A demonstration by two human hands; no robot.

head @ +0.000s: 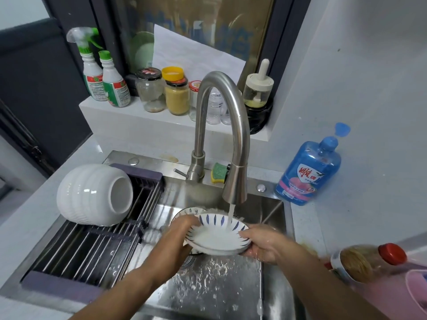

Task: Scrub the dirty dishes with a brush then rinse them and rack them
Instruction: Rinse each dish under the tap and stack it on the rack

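A small white dish with blue stripes (219, 234) is held over the steel sink (272, 215) under the faucet (233, 125), and a stream of water runs into it. My left hand (175, 241) grips its left rim and my right hand (263, 243) grips its right rim. A second striped dish (187, 212) lies just behind it in the sink, mostly hidden. A white ribbed bowl (92, 195) lies on its side on the roll-up rack (87, 250) over the sink's left half. A white brush head (151, 235) shows beside the rack.
A green and yellow sponge (218, 173) sits behind the faucet. A blue dish soap bottle (307, 174) stands on the right counter, with a red-capped bottle (367, 262) and a pink container (413, 294) nearer. Jars and spray bottles (101, 72) line the window ledge.
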